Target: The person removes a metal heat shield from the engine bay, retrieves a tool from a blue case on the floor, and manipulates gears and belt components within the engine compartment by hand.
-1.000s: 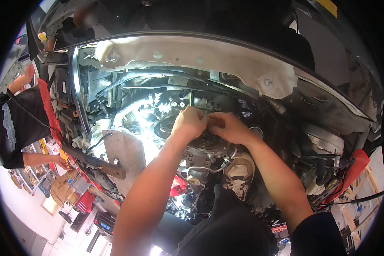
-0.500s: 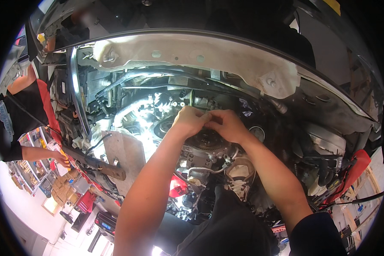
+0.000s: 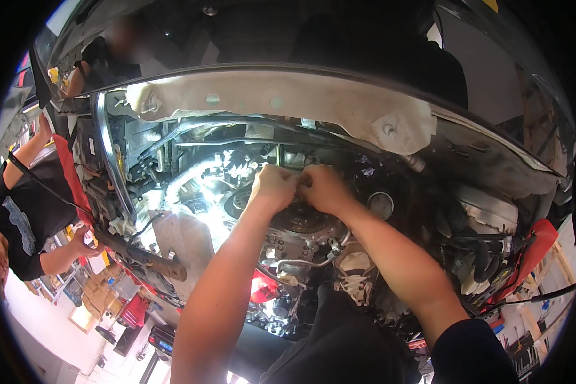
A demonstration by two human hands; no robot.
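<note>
My left hand (image 3: 272,191) and my right hand (image 3: 323,187) meet over a dark toothed engine wheel (image 3: 304,221) in a car's engine bay, fingers curled and pressed together. Whatever they may hold is too small and hidden to make out. Left of them a pulley (image 3: 240,200) sits beside a brightly lit hose (image 3: 189,179). Just below the wheel is a metal engine housing (image 3: 291,243) with bolt holes and a curved metal pipe (image 3: 288,262). A round metal ring (image 3: 381,205) lies to the right of my hands.
A co-worker in a black shirt (image 3: 35,227) leans at the bay's left, hands on its edge area. A pale panel (image 3: 281,96) crosses below the raised dark hood (image 3: 269,38). A grey plate (image 3: 182,237) stands at left, a shoe (image 3: 355,272) sits below the engine wheel.
My view has shifted slightly, lowering the hood's edge in the picture. My hands have parted a little at the backs, fingers still meeting. The co-worker's lower arm has moved.
</note>
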